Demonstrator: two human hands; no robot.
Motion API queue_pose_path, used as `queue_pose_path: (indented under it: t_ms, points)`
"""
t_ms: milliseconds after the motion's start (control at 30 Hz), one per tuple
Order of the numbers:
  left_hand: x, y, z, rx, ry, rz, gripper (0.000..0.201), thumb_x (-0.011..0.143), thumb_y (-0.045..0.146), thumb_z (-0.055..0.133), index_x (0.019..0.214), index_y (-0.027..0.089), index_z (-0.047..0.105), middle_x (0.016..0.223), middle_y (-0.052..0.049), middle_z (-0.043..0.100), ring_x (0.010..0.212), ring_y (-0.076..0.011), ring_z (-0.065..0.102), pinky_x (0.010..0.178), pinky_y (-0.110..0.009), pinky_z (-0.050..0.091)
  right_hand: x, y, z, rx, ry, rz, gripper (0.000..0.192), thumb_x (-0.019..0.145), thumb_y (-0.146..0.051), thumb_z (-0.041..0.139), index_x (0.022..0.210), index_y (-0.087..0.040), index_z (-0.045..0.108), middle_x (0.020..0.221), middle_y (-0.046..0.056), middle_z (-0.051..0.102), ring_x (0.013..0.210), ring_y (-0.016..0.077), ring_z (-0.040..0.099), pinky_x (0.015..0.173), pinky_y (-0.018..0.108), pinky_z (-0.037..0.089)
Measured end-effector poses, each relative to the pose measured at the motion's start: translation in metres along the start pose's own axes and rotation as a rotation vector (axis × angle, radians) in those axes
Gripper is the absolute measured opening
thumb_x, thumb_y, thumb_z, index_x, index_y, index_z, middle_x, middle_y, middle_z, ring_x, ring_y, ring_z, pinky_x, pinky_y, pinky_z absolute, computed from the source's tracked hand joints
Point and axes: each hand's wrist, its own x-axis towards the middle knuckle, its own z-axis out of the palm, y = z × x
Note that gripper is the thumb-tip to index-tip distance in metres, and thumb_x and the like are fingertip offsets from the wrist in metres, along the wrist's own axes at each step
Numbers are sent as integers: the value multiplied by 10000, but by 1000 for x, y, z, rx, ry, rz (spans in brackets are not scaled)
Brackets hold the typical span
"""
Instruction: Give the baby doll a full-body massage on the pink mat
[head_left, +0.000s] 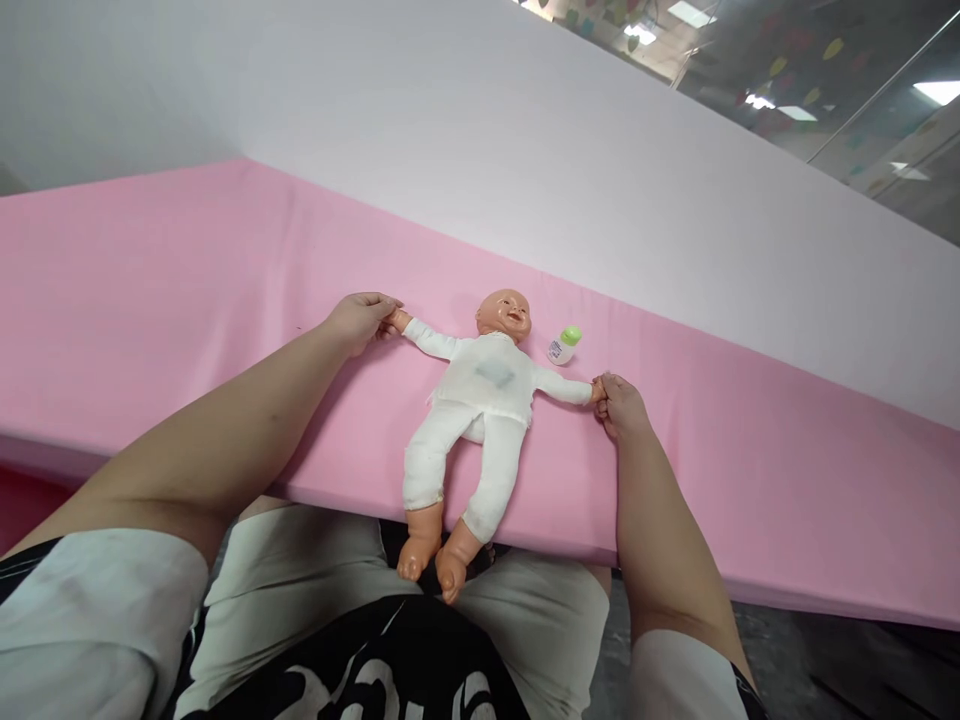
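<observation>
A baby doll [487, 385] in white cloth clothes lies on its back, head toward the wall and feet hanging over the near edge of the pink surface. Its arms are stretched out to both sides. My left hand [364, 322] is closed around the doll's hand on the left. On the other side, my right hand [622, 405] pinches the doll's other hand. A greyish patch marks the chest of the doll's top. Near the doll's head stands a small white bottle [559, 350] with a green cap, touched by neither hand.
The pink padded surface [750, 480] runs along a white wall [450, 130] at the back. Above the wall, at upper right, is a glass pane [787, 90] with reflected ceiling lights. My legs are against the near edge.
</observation>
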Motion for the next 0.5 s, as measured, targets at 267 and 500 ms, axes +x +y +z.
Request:
queue_pose_path:
  t_ms: [267,500]
  points:
    - [-2,2,0,-55,-16,-36,213,831,28,708,1035,91,718,725,-75,695,515,-127,621,540,-257,543,1,-1,-6,148,-125,27,447,704,-345,927,1093,-218,748,777,-5,700,548,74,552,480,190,471]
    - [1,-2,-5,22,-58,37,189,735,54,748,904,130,711,643,-34,650,482,-123,566,425,-225,409,-4,-4,-6,119,-172,10,475,629,-307,964,1019,-226,706,855,-4,739,497,62,518,422,191,413]
